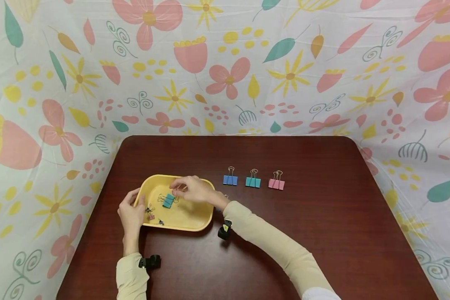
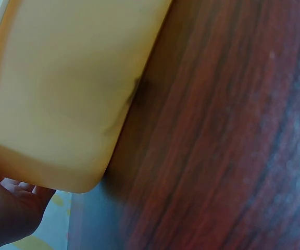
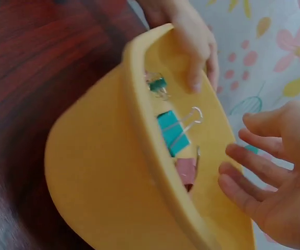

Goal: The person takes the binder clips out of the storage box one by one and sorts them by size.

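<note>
A yellow plastic tub (image 1: 187, 223) holds a large teal binder clip (image 1: 168, 201), a pink binder clip (image 3: 186, 171) and several small binder clips (image 1: 151, 216). My left hand (image 1: 131, 214) grips the tub's left end, the thumb inside the wall and the fingers outside. Over the tub's far side is my right hand (image 1: 195, 189), near the pink clip. In the right wrist view its fingers are spread and slightly bent, with nothing between them. The left wrist view shows mostly the tub's outer wall.
On the brown table (image 1: 322, 233), right of the tub, a blue binder clip (image 1: 230, 180), a teal one (image 1: 253, 182) and a pink one (image 1: 276, 184) stand in a row. Another clip is mostly hidden behind my right wrist. A flowered cloth (image 1: 228, 62) surrounds the table.
</note>
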Demonstrator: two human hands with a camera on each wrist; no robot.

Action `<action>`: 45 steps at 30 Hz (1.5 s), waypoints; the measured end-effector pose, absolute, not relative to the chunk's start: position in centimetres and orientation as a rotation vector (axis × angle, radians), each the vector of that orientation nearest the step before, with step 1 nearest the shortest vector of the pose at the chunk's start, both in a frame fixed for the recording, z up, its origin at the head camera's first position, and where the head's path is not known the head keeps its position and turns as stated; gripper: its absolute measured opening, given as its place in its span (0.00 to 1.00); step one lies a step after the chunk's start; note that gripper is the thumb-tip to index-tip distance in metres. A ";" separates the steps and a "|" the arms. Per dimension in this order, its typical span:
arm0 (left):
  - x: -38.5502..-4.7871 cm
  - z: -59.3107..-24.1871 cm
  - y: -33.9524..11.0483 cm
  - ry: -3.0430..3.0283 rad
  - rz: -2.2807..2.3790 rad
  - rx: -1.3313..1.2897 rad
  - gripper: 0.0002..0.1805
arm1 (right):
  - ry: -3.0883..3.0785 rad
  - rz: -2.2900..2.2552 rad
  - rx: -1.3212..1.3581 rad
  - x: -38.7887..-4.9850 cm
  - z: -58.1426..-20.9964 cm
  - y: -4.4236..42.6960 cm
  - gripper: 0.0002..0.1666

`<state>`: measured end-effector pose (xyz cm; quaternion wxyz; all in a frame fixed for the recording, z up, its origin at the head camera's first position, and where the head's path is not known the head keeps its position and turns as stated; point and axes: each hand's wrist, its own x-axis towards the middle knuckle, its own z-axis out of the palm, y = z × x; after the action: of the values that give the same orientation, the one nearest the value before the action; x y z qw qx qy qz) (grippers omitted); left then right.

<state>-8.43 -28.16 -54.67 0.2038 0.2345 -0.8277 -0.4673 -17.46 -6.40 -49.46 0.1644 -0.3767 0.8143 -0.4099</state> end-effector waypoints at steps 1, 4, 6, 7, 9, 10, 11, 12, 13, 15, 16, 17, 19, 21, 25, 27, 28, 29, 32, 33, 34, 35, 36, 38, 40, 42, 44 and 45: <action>-8.5 -54.6 -28.1 -2.310 -1.302 0.654 0.14 | 2.329 -1.136 -1.088 -17.3 -49.5 -6.5 0.16; -8.5 -54.6 -28.1 -2.320 -1.300 0.646 0.14 | 2.383 -0.984 -1.166 -16.9 -49.9 -6.8 0.21; -8.5 -54.5 -28.0 -2.325 -1.303 0.648 0.14 | 2.411 -0.859 -1.212 -16.7 -50.2 -6.9 0.24; -8.5 -54.5 -28.0 -2.329 -1.303 0.649 0.14 | 2.423 -0.800 -1.232 -16.6 -50.4 -6.9 0.25; -8.5 -54.5 -28.0 -2.337 -1.306 0.655 0.15 | 2.431 -0.704 -1.256 -16.5 -50.8 -6.9 0.25; -8.4 -54.6 -28.0 -2.342 -1.302 0.659 0.15 | 2.428 -0.680 -1.259 -16.4 -50.9 -6.9 0.25; -8.4 -54.5 -28.1 -2.342 -1.300 0.661 0.15 | 2.422 -0.671 -1.253 -16.3 -51.1 -6.9 0.25; -8.4 -54.5 -28.1 -2.342 -1.296 0.662 0.15 | 2.420 -0.668 -1.248 -16.3 -51.2 -6.9 0.25; -8.4 -54.5 -28.1 -2.340 -1.297 0.662 0.15 | 2.423 -0.670 -1.245 -16.3 -51.2 -6.9 0.24; -8.3 -54.4 -28.2 -2.336 -1.293 0.660 0.15 | 2.431 -0.683 -1.221 -16.2 -51.2 -7.0 0.21; -8.3 -54.4 -28.2 -2.332 -1.294 0.660 0.15 | 2.429 -0.693 -1.207 -16.1 -51.2 -7.0 0.20; -8.3 -54.3 -28.2 -2.329 -1.295 0.660 0.15 | 2.430 -0.700 -1.197 -16.1 -51.2 -6.9 0.18; -8.2 -54.2 -28.2 -2.329 -1.297 0.661 0.15 | 2.433 -0.690 -1.192 -16.0 -51.1 -6.9 0.15; -8.2 -54.1 -28.2 -2.332 -1.296 0.665 0.15 | 2.427 -0.676 -1.194 -15.8 -51.1 -6.8 0.12; -8.2 -54.1 -28.2 -2.340 -1.293 0.671 0.14 | 2.433 -0.642 -1.203 -15.6 -51.1 -6.6 0.06; -8.3 -54.1 -28.2 -2.345 -1.288 0.670 0.14 | 2.453 -0.634 -1.187 -15.4 -51.1 -6.5 0.03; -8.3 -54.1 -28.2 -2.346 -1.284 0.670 0.14 | 2.467 -0.632 -1.180 -15.4 -51.1 -6.5 0.01; -8.3 -54.1 -28.2 -2.347 -1.281 0.669 0.14 | 2.483 -0.634 -1.174 -15.3 -51.1 -6.5 0.01; -8.3 -54.1 -28.2 -2.347 -1.284 0.669 0.14 | 2.544 -0.650 -1.164 -15.2 -51.2 -6.5 0.05; -8.3 -54.1 -28.2 -2.346 -1.288 0.669 0.14 | 2.558 -0.664 -1.166 -15.2 -51.2 -6.4 0.06; -8.3 -54.1 -28.2 -2.344 -1.296 0.669 0.14 | 2.569 -0.681 -1.165 -15.2 -51.2 -6.4 0.06; -8.3 -54.0 -28.1 -2.344 -1.302 0.669 0.14 | 2.576 -0.708 -1.165 -15.3 -51.2 -6.4 0.06; -8.3 -54.0 -28.1 -2.344 -1.307 0.670 0.14 | 2.582 -0.732 -1.165 -15.4 -51.2 -6.4 0.06; -8.3 -54.0 -28.1 -2.347 -1.310 0.671 0.14 | 2.583 -0.781 -1.170 -15.5 -51.1 -6.3 0.05; -8.3 -54.0 -28.1 -2.346 -1.307 0.674 0.14 | 2.570 -0.837 -1.176 -15.6 -51.0 -6.2 0.05; -8.3 -54.0 -28.1 -2.346 -1.298 0.681 0.14 | 2.553 -0.880 -1.189 -15.6 -50.9 -6.1 0.06; -8.3 -54.0 -28.1 -2.344 -1.290 0.686 0.14 | 2.523 -0.919 -1.198 -15.6 -50.9 -6.1 0.06; -8.2 -54.0 -28.1 -2.342 -1.290 0.687 0.14 | 2.506 -0.938 -1.199 -15.6 -50.8 -6.1 0.05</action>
<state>-8.25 -28.10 -53.99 0.1894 0.2443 -0.8330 -0.4588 -15.57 -6.06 -50.84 0.1045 -0.4068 0.8500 -0.3180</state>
